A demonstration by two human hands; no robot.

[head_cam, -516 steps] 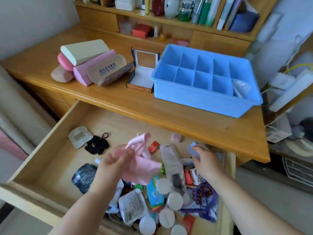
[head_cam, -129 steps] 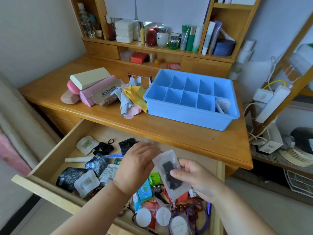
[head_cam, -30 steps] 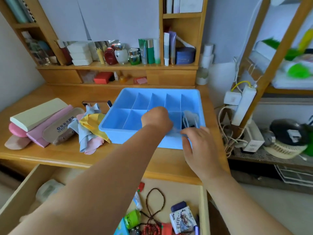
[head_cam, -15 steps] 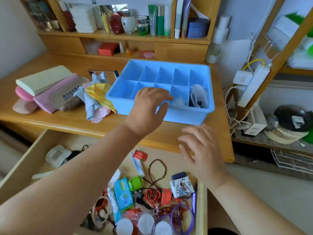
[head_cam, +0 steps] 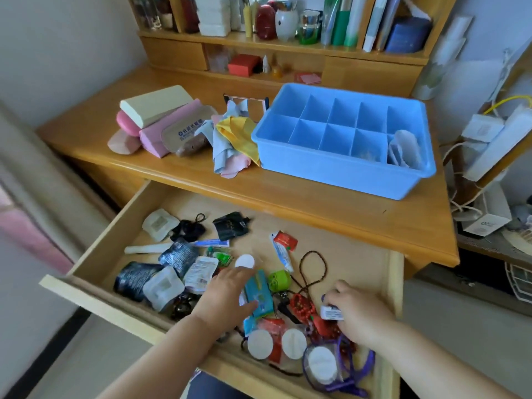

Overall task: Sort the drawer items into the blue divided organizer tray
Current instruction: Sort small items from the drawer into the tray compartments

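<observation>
A wooden desk (head_cam: 288, 197) stands against a pale wall (head_cam: 63, 47). At its back a wooden shelf (head_cam: 288, 50) carries bottles and books. To the right is a rack (head_cam: 489, 156) with white boxes. Daylight fills the room; the floor (head_cam: 460, 326) is grey.

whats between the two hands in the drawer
In the head view, between the left hand and right hand lie a teal packet, a green toy and red beads.

hands (head_cam: 227, 295): 2 | organizer tray (head_cam: 339, 180): 1 | drawer (head_cam: 95, 295): 1 | white round pads (head_cam: 260, 344): 4
</observation>
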